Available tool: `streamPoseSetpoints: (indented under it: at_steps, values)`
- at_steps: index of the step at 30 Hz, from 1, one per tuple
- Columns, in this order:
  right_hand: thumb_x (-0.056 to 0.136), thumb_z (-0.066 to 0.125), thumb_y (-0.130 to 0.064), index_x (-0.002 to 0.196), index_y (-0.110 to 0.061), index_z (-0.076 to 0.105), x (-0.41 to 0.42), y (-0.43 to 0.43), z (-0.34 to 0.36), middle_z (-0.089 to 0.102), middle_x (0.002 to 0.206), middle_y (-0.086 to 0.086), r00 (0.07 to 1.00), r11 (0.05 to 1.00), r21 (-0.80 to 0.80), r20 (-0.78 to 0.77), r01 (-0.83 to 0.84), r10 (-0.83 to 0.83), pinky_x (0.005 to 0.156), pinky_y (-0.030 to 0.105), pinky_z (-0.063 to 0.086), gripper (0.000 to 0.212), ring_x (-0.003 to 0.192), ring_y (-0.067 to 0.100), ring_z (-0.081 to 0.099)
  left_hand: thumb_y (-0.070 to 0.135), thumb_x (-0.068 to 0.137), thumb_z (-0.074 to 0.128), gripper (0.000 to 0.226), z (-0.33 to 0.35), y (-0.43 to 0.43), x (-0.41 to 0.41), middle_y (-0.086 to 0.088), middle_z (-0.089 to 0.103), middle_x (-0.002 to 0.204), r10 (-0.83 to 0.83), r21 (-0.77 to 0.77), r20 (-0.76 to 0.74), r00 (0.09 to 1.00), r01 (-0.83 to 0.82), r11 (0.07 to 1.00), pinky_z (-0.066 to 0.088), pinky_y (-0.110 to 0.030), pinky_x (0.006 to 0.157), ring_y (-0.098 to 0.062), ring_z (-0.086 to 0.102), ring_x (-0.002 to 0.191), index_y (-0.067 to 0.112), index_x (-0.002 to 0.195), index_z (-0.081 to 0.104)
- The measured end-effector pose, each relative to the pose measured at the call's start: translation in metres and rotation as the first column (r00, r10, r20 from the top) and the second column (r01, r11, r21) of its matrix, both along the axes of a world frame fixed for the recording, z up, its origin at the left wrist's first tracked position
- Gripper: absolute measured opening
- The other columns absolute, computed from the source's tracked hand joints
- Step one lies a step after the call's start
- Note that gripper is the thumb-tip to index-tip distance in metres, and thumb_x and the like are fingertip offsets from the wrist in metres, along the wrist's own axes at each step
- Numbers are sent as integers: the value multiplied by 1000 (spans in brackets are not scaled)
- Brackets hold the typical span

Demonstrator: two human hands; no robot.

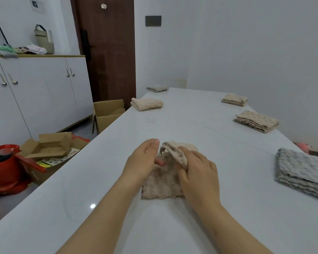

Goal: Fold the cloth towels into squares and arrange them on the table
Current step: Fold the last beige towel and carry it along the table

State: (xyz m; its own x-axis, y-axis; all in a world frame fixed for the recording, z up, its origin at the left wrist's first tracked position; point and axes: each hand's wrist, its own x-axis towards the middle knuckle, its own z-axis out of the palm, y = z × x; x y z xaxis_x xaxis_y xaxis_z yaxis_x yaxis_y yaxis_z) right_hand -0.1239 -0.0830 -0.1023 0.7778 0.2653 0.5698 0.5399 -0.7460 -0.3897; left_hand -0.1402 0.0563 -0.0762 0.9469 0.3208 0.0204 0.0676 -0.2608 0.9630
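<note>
A long white counter (200,114) fills most of the view, with a white cupboard (44,92) and a brown door (108,52) off to the left. A pile of grey towels (305,173) sits on the counter's right edge, near the person. A red bag (4,171) and an open cardboard box (106,114) are on the floor. The pink-beige towel (162,184) lies flat on the counter right in front of the person, with its far part lifted up and bent over. The right grip (198,173) pinches that lifted flap with curled fingers and thumb. The left grip (143,162) is loose and mostly open, and its fingers reach under the flap without squeezing. Four small folded towels lie far apart: a beige one (147,104), two speckled ones (256,121) (234,99) and a grey one (157,88)
</note>
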Motion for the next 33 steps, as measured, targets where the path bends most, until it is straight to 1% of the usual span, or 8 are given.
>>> streamPoseSetpoints:
  at_steps: [2, 4, 8, 12, 18, 25, 30, 33]
  values:
    - [73, 23, -40, 119, -24, 61, -1, 1, 1, 67, 109, -8, 999, 1000, 26, 38, -14, 13, 87, 22, 22, 61, 112, 17, 54, 45, 97, 30, 36, 2, -6, 2, 4, 59, 124, -71, -77, 20, 997, 73, 994, 43, -26, 89, -9, 55, 112, 35, 129, 44]
    - [75, 38, -37, 105, -22, 67, -1, 2, -1, 71, 95, -9, 994, 999, -35, 104, -37, 41, 83, 22, 25, 45, 99, 20, 62, 38, 99, 31, 38, 2, -7, 6, 5, 51, 135, -63, -134, 42, 997, 68, 989, 42, -32, 102, -13, 50, 121, 30, 133, 45]
    - [62, 54, -36, 90, -28, 68, -1, -1, -5, 71, 84, -18, 984, 974, -199, 121, -107, 133, 84, 25, 37, 32, 91, 19, 65, 18, 96, 44, 25, -1, 5, 6, 2, 67, 109, 37, -203, 63, 997, -23, 979, 51, -13, 72, -3, 61, 88, 18, 111, 65]
    - [65, 46, -41, 81, -32, 68, -4, -1, -3, 70, 81, -22, 976, 946, -293, 121, -141, 183, 77, 27, 49, 29, 86, 15, 66, 16, 88, 60, 22, -9, 6, 8, 3, 66, 114, 30, -168, 66, 997, -19, 986, 49, -27, 93, -9, 62, 102, 22, 109, 65]
    - [71, 48, -43, 85, -31, 71, -1, 1, -3, 70, 85, -21, 975, 954, -253, 107, -164, 196, 72, 29, 50, 29, 83, 16, 66, 7, 81, 65, 36, -14, 2, 8, 17, 64, 100, 77, 38, 126, 989, -83, 996, 52, -35, 91, -9, 67, 89, 40, 94, 61]
    - [82, 35, -58, 92, -30, 71, 4, -16, -2, 69, 101, -17, 993, 991, -66, 20, -113, 115, 87, 23, 25, 47, 105, 14, 56, 2, 83, 62, 29, -16, 18, 15, 11, 67, 97, 147, -25, 103, 984, -145, 989, 51, -39, 94, -13, 66, 93, 29, 90, 67]
    - [74, 32, -53, 85, -30, 69, 10, -25, -7, 63, 87, -26, 982, 988, -6, -106, -156, 155, 84, 25, 39, 45, 98, 10, 51, 1, 84, 61, 26, -21, 24, 19, 2, 66, 97, 177, 25, 46, 983, -179, 984, 47, -30, 95, -14, 61, 103, 25, 88, 68]
    - [82, 46, -44, 87, -27, 69, 10, -24, -6, 57, 81, -28, 978, 982, 122, -133, -144, 160, 80, 17, 36, 29, 97, 8, 50, 7, 88, 57, 23, -17, 23, 14, 0, 65, 112, 197, 179, 31, 980, -199, 963, 42, -23, 88, -13, 57, 103, 21, 102, 68]
